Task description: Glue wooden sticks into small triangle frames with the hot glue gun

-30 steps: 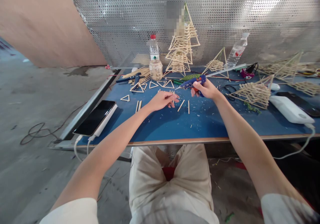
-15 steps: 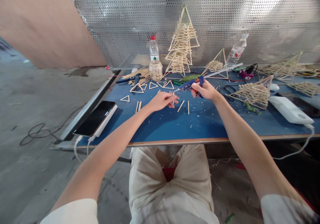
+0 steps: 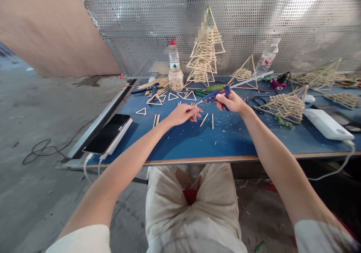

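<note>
In my right hand (image 3: 229, 101) is a blue hot glue gun (image 3: 216, 95), a long clear glue stick (image 3: 251, 80) jutting from its back. Its nozzle points left, close to the fingertips of my left hand (image 3: 184, 113). Those fingers pinch a short wooden stick (image 3: 196, 107), mostly hidden by the hand. Loose short sticks (image 3: 212, 121) lie on the blue table to the right of my left hand, and a further pair of sticks (image 3: 156, 120) lies to its left. Small wooden triangles (image 3: 173, 96) rest beyond my left hand.
A tall stacked stick tree (image 3: 204, 57) stands at the back beside a red-capped bottle (image 3: 175, 70). Pliers (image 3: 153, 90) lie by a stick bundle. A phone (image 3: 108, 133) is at the left edge; a white power bank (image 3: 327, 124) and a stick pyramid (image 3: 286, 105) are at right.
Almost nothing differs. Both hands keep their places, and the glue gun's nozzle stays beside the stick in my left fingers.
</note>
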### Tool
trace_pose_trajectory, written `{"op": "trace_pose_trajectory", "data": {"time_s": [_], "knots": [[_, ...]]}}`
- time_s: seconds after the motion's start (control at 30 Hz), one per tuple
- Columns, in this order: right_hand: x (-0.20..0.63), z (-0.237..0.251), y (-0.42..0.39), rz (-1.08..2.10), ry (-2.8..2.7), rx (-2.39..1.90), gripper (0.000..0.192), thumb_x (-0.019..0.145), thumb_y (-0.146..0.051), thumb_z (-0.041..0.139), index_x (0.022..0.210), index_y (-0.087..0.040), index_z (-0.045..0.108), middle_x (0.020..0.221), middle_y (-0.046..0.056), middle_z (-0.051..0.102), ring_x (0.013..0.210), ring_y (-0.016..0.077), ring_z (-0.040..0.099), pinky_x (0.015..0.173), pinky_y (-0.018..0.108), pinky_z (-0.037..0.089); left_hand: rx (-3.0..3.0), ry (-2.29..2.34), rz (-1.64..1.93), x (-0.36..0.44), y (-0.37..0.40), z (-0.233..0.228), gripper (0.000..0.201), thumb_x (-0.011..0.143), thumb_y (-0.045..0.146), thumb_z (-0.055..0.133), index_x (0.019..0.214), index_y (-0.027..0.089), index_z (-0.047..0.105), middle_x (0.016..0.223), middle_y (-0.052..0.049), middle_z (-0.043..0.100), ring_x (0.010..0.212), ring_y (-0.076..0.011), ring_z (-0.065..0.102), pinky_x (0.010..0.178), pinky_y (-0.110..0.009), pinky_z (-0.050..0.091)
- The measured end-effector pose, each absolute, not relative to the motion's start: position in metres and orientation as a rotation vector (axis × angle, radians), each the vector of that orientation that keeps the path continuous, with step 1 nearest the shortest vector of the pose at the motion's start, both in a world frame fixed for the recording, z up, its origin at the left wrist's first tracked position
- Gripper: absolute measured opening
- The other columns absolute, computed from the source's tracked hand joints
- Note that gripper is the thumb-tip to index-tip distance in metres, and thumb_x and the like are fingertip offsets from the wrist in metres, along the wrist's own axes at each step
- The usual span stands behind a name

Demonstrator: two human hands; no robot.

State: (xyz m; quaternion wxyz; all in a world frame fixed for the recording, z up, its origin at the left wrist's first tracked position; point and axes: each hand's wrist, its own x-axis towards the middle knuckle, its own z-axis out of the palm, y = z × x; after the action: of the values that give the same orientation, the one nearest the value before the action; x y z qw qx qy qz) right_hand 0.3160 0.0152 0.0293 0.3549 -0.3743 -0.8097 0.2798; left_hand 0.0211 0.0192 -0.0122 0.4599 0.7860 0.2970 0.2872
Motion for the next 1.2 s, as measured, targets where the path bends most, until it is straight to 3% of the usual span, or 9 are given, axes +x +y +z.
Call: {"op": "trace_pose_trajectory", "data": {"time_s": [0.37, 0.9, 1.2], "knots": [[0.3155, 0.0303, 0.0143, 0.713, -2.1, -0.97, 0.082, 0.101, -0.09, 0.053, 0.054, -0.024, 0.058, 0.05, 0.005, 0.063, 0.045, 0.0133, 0.051, 0.049, 0.03, 0.045, 1.946, 0.733, 0.698, 0.021, 0.0181, -0.0104, 0.038, 0.116, 0.043, 0.061, 0.124, 0.011, 0.081, 0.11, -0.014, 0.088, 0.078, -0.0132, 0.082, 0.074, -0.025, 0.066], [0.3169, 0.0289, 0.0153, 0.758, -2.091, -0.979, 0.075, 0.104, -0.085, 0.053, 0.06, -0.025, 0.055, 0.052, 0.004, 0.062, 0.048, 0.0145, 0.052, 0.052, 0.031, 0.046, 1.96, 0.717, 0.703, 0.0194, 0.0196, -0.0116, 0.044, 0.114, 0.052, 0.062, 0.123, 0.014, 0.082, 0.107, -0.014, 0.088, 0.079, -0.0144, 0.082, 0.074, -0.026, 0.067], [0.3147, 0.031, 0.0126, 0.731, -2.095, -0.988, 0.08, 0.1, -0.092, 0.052, 0.056, -0.026, 0.055, 0.05, 0.004, 0.061, 0.047, 0.0145, 0.051, 0.05, 0.031, 0.045, 1.956, 0.73, 0.704, 0.0195, 0.0195, -0.0111, 0.043, 0.114, 0.052, 0.063, 0.124, 0.014, 0.082, 0.106, -0.014, 0.088, 0.078, -0.0144, 0.081, 0.073, -0.026, 0.065]]}}
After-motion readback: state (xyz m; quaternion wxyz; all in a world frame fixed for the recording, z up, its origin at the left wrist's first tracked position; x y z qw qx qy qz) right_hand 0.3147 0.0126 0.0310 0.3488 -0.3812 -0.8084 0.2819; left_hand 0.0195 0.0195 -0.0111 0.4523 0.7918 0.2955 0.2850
